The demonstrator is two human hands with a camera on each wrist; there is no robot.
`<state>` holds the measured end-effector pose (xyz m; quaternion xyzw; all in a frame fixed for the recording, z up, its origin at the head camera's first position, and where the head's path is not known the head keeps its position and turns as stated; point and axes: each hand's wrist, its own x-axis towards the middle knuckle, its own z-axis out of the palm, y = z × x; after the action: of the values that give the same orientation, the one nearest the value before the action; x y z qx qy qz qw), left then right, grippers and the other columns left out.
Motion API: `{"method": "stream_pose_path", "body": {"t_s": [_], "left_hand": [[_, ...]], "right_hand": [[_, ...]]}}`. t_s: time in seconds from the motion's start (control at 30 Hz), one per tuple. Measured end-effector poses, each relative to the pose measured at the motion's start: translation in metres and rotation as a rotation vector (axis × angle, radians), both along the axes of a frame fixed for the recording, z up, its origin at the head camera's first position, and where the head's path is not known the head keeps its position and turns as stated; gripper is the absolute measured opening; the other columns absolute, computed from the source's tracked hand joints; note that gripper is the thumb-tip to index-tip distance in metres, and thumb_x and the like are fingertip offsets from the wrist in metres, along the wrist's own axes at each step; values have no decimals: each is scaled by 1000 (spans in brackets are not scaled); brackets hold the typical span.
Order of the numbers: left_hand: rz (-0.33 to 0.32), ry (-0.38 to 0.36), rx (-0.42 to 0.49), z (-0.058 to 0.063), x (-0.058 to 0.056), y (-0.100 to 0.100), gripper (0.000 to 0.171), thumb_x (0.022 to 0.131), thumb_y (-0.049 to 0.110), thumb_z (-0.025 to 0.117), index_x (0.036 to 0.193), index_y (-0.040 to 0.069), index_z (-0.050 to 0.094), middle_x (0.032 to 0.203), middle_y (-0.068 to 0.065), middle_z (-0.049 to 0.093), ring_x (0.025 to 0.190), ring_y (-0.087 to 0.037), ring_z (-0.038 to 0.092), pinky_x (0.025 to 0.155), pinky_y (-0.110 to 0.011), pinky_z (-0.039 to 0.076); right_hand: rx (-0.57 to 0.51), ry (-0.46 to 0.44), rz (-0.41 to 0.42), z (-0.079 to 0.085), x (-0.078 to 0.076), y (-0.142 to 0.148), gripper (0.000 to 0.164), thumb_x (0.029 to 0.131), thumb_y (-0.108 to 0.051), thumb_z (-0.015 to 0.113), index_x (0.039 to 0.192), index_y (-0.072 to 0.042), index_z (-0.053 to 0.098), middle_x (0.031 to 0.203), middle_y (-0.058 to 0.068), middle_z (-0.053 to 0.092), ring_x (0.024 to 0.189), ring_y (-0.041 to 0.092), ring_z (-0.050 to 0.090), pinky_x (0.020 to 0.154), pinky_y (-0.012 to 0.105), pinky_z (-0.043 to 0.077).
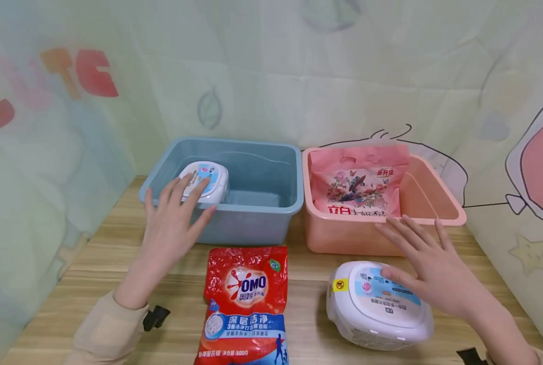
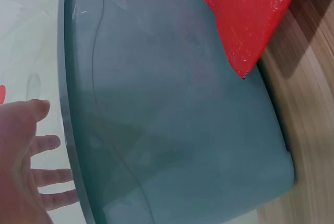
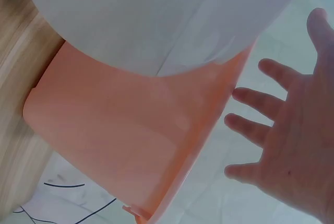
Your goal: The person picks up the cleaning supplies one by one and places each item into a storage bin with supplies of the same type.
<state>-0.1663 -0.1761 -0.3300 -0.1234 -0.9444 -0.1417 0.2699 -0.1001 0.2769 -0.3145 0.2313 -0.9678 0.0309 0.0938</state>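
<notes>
My left hand [image 1: 168, 230] hovers with spread fingers over the front rim of the blue basin [image 1: 248, 226]. Inside that basin, at its left end, lies a white lidded tub [image 1: 216, 176] with a blue and pink label, partly covered by my fingers. On the right, my right hand [image 1: 440, 271] is spread and holds nothing, between a second white tub [image 1: 367, 299] and the pink basin [image 1: 349, 235]. In the right wrist view, the fingers of this hand [image 3: 297, 130] stand apart beside the basin's rim. A pink laundry powder bag [image 1: 360, 185] leans upright in the pink basin.
A red OMO laundry powder bag [image 1: 246, 304] lies on the wooden table [image 1: 308, 314] between the hands, in front of the blue basin. The basins stand side by side before a printed cloth backdrop [image 1: 253, 66]. Another cloth wall rises on the right.
</notes>
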Motion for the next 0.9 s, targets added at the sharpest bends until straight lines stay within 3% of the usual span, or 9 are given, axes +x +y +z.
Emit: {"method": "stream_pose_path", "body": {"t_s": [0.33,0.9], "left_hand": [[7,35,-1,-6,-3,-4,60,89,37,65,143,21,44,146,-20,42,134,-41,35,106,-76,14],[21,102,-21,-13,-7,-9,64,86,37,69,142,19,45,141,-20,46,129,-41,41,106,-73,17]], "right_hand": [[11,25,26,-2,10,-2,79,86,-55,61,152,-32,24,158,4,30,148,26,19,119,51,-15],[-6,21,42,-7,22,-6,80,85,-56,63,152,-30,26,159,2,27,152,15,3,120,41,-18]]}}
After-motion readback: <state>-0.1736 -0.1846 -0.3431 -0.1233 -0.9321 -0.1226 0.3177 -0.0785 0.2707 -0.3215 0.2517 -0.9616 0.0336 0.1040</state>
